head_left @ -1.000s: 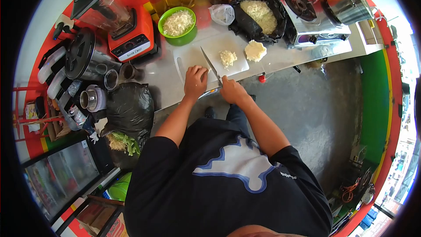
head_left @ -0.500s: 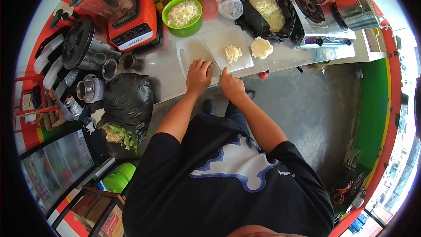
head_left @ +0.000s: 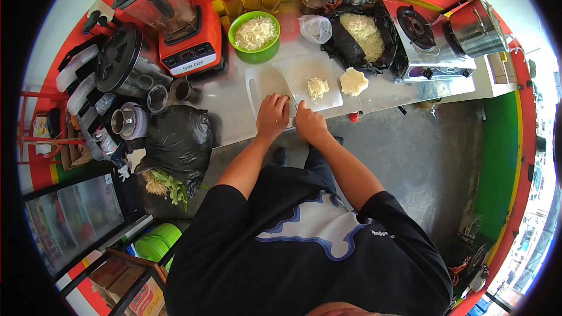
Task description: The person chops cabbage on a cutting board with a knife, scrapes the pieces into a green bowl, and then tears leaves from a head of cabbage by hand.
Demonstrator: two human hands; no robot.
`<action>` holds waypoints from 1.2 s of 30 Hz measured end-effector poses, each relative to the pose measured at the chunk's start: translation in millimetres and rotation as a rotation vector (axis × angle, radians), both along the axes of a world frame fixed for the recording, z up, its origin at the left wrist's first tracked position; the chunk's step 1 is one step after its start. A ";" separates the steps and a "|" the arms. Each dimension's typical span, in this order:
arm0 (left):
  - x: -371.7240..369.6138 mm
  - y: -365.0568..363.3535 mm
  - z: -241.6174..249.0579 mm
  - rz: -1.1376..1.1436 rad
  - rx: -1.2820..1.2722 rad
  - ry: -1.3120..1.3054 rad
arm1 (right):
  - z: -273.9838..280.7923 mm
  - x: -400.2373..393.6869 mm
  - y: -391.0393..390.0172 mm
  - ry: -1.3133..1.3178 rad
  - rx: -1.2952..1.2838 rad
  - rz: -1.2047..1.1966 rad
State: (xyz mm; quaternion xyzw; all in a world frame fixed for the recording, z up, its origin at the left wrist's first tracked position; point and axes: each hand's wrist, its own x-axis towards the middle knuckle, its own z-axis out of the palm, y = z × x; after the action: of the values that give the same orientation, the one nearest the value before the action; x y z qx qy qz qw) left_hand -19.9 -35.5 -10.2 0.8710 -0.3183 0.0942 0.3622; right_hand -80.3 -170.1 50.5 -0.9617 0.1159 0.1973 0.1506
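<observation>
My right hand (head_left: 310,122) is closed around the handle of a knife, its index finger stretched forward; the thin blade (head_left: 287,82) points away across the white cutting board (head_left: 253,82). Just left of it, my left hand (head_left: 273,116) rests at the board's near edge with its fingers curled down. What those fingers hold, if anything, is hidden. A small heap of pale shreds (head_left: 317,88), which look like cabbage, lies on the right part of the board. Beside the board sits a pale, rounded chunk (head_left: 353,82), apparently of the same vegetable.
Behind the board stand a green bowl (head_left: 256,52) of pale shreds and a black plastic bag (head_left: 342,44) holding more. A red blender (head_left: 190,52) is at left, above a large black bag (head_left: 178,140). The gas stove (head_left: 430,52) stands at right.
The view has shifted slightly, so the counter appears a little lower and further right. Both hands stay at the board's near edge, with the knife still in the right hand.
</observation>
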 end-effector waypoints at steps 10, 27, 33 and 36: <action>-1.4 0.0 0.9 0.002 -0.014 0.002 | -6.3 -19.9 5.1 0.020 0.037 -0.026; -1.0 4.8 5.0 0.015 -0.044 0.036 | -3.0 2.4 -6.1 0.053 0.083 -0.018; -1.3 4.1 3.2 0.016 -0.040 0.036 | 16.7 -10.4 -7.2 0.113 0.057 0.026; 1.0 4.1 0.0 0.026 -0.081 0.039 | 9.6 -23.4 -4.1 0.120 0.041 0.039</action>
State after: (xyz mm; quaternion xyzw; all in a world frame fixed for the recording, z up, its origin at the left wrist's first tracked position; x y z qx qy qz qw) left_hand -18.9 -31.3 -10.2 0.8614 -0.2956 0.0949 0.4019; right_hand -103.7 -174.2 60.1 -0.9469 0.1019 0.2601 0.1593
